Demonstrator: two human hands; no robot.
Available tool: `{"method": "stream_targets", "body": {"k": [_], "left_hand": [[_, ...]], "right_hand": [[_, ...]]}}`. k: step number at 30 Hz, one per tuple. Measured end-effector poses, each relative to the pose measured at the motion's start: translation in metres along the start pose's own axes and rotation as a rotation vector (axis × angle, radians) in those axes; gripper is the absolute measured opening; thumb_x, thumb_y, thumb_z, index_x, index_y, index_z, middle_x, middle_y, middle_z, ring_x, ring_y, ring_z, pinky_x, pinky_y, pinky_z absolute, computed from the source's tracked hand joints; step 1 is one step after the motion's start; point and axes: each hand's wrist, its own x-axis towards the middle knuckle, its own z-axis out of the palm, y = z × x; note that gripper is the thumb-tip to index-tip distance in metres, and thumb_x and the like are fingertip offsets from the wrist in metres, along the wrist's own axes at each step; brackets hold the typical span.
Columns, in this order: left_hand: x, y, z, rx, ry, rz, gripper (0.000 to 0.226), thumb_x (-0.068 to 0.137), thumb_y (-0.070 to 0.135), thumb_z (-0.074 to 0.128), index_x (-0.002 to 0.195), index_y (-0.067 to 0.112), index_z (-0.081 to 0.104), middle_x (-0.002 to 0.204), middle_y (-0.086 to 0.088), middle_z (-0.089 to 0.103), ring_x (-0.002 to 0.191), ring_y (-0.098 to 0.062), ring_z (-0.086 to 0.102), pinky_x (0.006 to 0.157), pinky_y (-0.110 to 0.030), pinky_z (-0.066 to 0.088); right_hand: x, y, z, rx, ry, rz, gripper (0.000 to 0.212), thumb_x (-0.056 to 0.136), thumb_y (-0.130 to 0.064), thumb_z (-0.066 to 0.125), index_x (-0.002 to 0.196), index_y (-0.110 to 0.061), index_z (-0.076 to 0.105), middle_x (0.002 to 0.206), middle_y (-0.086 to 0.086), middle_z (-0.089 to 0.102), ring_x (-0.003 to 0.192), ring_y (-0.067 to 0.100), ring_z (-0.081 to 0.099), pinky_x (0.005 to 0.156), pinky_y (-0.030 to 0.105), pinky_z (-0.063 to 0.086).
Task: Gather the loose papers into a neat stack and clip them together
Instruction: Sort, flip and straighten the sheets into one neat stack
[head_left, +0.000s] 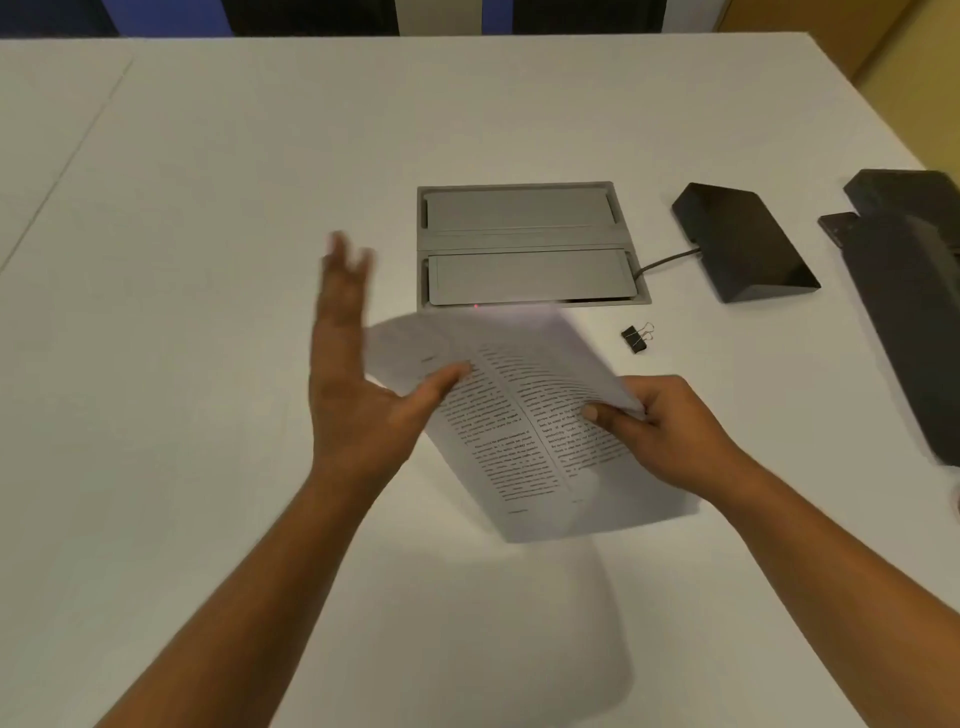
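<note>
Hands: two, both bare.
Right hand (670, 431): pinches the right edge of the papers, thumb on top.
Left hand (358, 384): fingers spread and blurred, thumb touching the sheets' left side.
Papers (519, 415): one printed bunch held tilted above the white table (208, 208); the sheet count cannot be told.
Binder clip (636, 338): one, black, lying on the table just beyond the papers' right corner.
Floor-box lids (524, 244): two grey flaps in one frame, beyond the papers.
Black devices: one wedge (743, 244) right of the frame, one larger unit (914, 291) farther right.
</note>
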Motion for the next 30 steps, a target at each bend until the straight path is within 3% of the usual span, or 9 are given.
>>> {"method": "stream_targets", "body": {"k": [1, 3, 6, 9, 11, 18, 22, 26, 30], "left_hand": [[-0.001, -0.002, 0.003, -0.047, 0.065, -0.156, 0.108, 0.069, 0.035, 0.088, 0.153, 0.026, 0.021, 0.165, -0.001, 0.016, 0.151, -0.018, 0.021, 0.122, -0.042, 0.022], [-0.001, -0.005, 0.008, -0.312, 0.063, -0.455, 0.11, 0.064, 0.045, 0.088, 0.152, 0.033, 0.024, 0.162, 0.003, 0.029, 0.146, -0.016, 0.033, 0.118, -0.046, 0.03], [-0.002, -0.008, 0.019, -0.681, -0.187, -0.706, 0.07, 0.071, 0.034, 0.084, 0.132, 0.018, 0.055, 0.123, -0.004, 0.071, 0.107, -0.027, 0.071, 0.089, -0.059, 0.055], [-0.01, -0.004, 0.025, -0.624, -0.273, -0.687, 0.029, 0.078, 0.02, 0.078, 0.106, 0.017, 0.071, 0.104, -0.004, 0.078, 0.091, -0.027, 0.076, 0.081, -0.055, 0.06], [-0.016, -0.002, 0.027, -0.624, -0.231, -0.622, 0.019, 0.081, 0.014, 0.076, 0.099, 0.021, 0.075, 0.101, 0.0, 0.079, 0.091, -0.025, 0.076, 0.08, -0.05, 0.061], [-0.035, -0.004, 0.026, -0.568, -0.141, -0.514, 0.029, 0.068, 0.033, 0.078, 0.084, 0.056, 0.072, 0.086, 0.022, 0.075, 0.09, -0.008, 0.072, 0.077, -0.033, 0.061], [-0.038, -0.004, 0.025, -0.56, -0.17, -0.495, 0.039, 0.079, 0.021, 0.075, 0.083, 0.06, 0.071, 0.084, 0.025, 0.075, 0.088, -0.004, 0.071, 0.078, -0.031, 0.061], [-0.038, -0.006, 0.022, -0.567, -0.164, -0.456, 0.029, 0.073, 0.033, 0.074, 0.086, 0.059, 0.072, 0.085, 0.025, 0.075, 0.088, -0.007, 0.071, 0.075, -0.028, 0.061], [-0.043, -0.018, 0.032, -0.587, -0.187, -0.5, 0.033, 0.072, 0.031, 0.077, 0.09, 0.058, 0.07, 0.091, 0.021, 0.075, 0.093, -0.01, 0.07, 0.071, -0.025, 0.061]], "right_hand": [[-0.003, 0.004, 0.002, 0.108, 0.04, 0.053, 0.009, 0.087, -0.026, 0.068, 0.089, -0.032, 0.074, 0.083, -0.017, 0.076, 0.077, 0.001, 0.071, 0.068, 0.02, 0.055], [-0.009, 0.011, 0.008, 0.304, 0.099, 0.133, 0.019, 0.08, -0.032, 0.069, 0.096, -0.025, 0.075, 0.094, -0.005, 0.079, 0.085, 0.013, 0.075, 0.076, 0.03, 0.061], [-0.013, 0.017, 0.017, 0.506, 0.148, 0.175, 0.029, 0.079, -0.024, 0.069, 0.108, -0.018, 0.072, 0.105, 0.0, 0.078, 0.096, 0.021, 0.074, 0.081, 0.035, 0.06], [-0.014, 0.019, 0.026, 0.515, 0.173, 0.166, 0.032, 0.081, -0.026, 0.067, 0.112, -0.022, 0.069, 0.109, -0.003, 0.076, 0.1, 0.017, 0.072, 0.083, 0.033, 0.06], [-0.014, 0.02, 0.03, 0.486, 0.189, 0.142, 0.029, 0.08, -0.029, 0.067, 0.109, -0.031, 0.068, 0.107, -0.012, 0.075, 0.101, 0.012, 0.071, 0.081, 0.028, 0.06], [-0.017, 0.023, 0.039, 0.435, 0.218, 0.036, 0.041, 0.085, -0.008, 0.071, 0.11, -0.041, 0.062, 0.102, -0.018, 0.074, 0.102, 0.005, 0.068, 0.081, 0.024, 0.058], [-0.016, 0.021, 0.043, 0.429, 0.211, 0.032, 0.04, 0.085, -0.012, 0.071, 0.109, -0.042, 0.061, 0.099, -0.025, 0.073, 0.1, 0.001, 0.067, 0.08, 0.021, 0.057], [-0.016, 0.016, 0.039, 0.449, 0.241, -0.003, 0.034, 0.074, -0.029, 0.072, 0.105, -0.041, 0.065, 0.1, -0.017, 0.075, 0.099, 0.007, 0.069, 0.075, 0.022, 0.057], [-0.009, 0.023, 0.046, 0.421, 0.167, -0.011, 0.04, 0.076, -0.026, 0.074, 0.109, -0.043, 0.062, 0.108, -0.011, 0.072, 0.102, 0.008, 0.068, 0.079, 0.025, 0.058]]}}
